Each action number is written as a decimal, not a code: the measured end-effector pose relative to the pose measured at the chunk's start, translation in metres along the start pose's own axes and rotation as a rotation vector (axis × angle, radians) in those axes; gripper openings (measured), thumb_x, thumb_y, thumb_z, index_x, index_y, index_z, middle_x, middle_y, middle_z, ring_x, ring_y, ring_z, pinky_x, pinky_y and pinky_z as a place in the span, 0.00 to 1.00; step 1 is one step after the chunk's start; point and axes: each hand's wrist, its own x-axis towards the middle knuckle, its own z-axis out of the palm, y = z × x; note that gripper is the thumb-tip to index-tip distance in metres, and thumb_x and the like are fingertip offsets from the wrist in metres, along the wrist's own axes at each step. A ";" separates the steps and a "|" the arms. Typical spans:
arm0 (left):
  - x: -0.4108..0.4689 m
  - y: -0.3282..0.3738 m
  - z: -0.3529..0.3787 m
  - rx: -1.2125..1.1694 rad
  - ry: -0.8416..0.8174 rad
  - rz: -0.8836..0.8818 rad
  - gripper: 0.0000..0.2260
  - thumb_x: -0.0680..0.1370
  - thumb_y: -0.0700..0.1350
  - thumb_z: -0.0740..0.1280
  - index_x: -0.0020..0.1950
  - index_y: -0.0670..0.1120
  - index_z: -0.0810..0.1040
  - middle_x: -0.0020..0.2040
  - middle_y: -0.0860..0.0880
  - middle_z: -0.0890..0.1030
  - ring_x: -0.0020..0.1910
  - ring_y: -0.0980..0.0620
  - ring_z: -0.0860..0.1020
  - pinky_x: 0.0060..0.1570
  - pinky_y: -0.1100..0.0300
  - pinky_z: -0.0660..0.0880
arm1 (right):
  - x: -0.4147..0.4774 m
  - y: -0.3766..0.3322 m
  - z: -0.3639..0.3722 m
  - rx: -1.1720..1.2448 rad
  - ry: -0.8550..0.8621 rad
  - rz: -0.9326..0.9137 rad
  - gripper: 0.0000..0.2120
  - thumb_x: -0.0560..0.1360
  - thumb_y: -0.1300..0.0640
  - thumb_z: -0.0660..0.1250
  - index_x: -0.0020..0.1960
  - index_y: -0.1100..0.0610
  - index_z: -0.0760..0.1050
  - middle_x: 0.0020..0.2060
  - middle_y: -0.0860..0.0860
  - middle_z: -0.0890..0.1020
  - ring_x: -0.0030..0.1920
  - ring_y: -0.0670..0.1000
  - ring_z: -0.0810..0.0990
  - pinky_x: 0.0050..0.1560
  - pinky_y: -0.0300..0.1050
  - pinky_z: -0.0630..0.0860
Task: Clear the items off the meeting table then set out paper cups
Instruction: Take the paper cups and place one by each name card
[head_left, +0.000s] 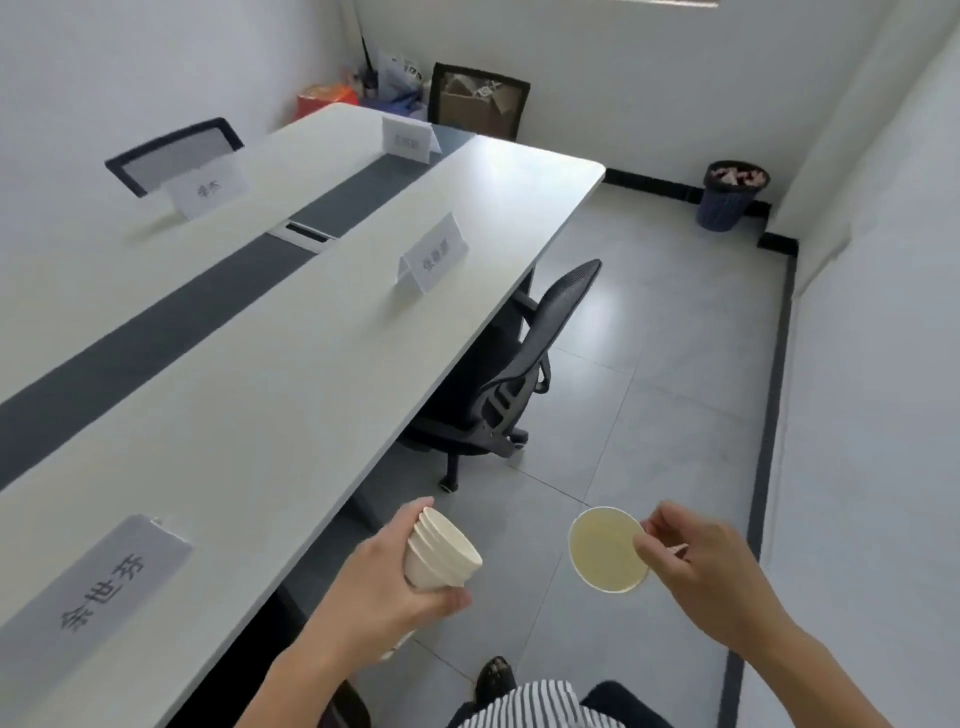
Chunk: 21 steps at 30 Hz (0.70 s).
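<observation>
- Partly hidden, the stack of paper cups (442, 552) sits with its lower half wrapped inside the left hand (382, 579). Several nested rims show, but the exact count is hard to make out.
- The single paper cup (605, 550) turns its mouth toward the camera, so only the round rim and the inside show; its outer wall is out of sight.
- The meeting table (291, 374) is cut off at the left and near edges of the view. The print on the far name cards is too blurred to read, and the clutter in the far corner is indistinct.
- The cups are plain off-white, with thin rolled rims; the single one looks pale yellowish inside.
- The left hand's fingers and thumb curl round the stack, which is tilted with its mouths to the right. The right hand (696, 564) pinches the single cup's rim at its right side between thumb and fingertips.
- Both are held in the air over the floor (654, 374), just right of the table's near edge and apart from each other.
- The table's right edge runs to a rounded far corner. A black mesh office chair (524, 364) is tucked under it midway.
- Grey tile lies between that edge and the right wall, with a waste bin (732, 195) in the far right corner.
</observation>
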 end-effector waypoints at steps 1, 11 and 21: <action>0.012 0.004 -0.010 0.009 0.031 -0.002 0.38 0.63 0.58 0.77 0.68 0.64 0.62 0.53 0.60 0.76 0.51 0.58 0.76 0.51 0.64 0.73 | 0.021 -0.009 0.001 -0.007 -0.022 -0.021 0.10 0.73 0.57 0.69 0.33 0.51 0.74 0.29 0.44 0.81 0.32 0.51 0.79 0.34 0.50 0.78; 0.060 -0.028 -0.077 -0.255 0.377 -0.330 0.38 0.61 0.56 0.80 0.67 0.62 0.67 0.53 0.58 0.79 0.52 0.61 0.77 0.53 0.66 0.74 | 0.219 -0.107 0.058 -0.075 -0.359 -0.241 0.10 0.72 0.55 0.67 0.33 0.50 0.72 0.33 0.48 0.83 0.30 0.46 0.76 0.34 0.45 0.72; 0.043 -0.045 -0.092 -0.524 0.751 -0.611 0.39 0.57 0.64 0.79 0.64 0.67 0.65 0.55 0.58 0.78 0.53 0.63 0.77 0.54 0.66 0.74 | 0.315 -0.255 0.169 -0.273 -0.769 -0.632 0.10 0.74 0.55 0.67 0.35 0.49 0.72 0.34 0.43 0.82 0.37 0.47 0.80 0.35 0.44 0.73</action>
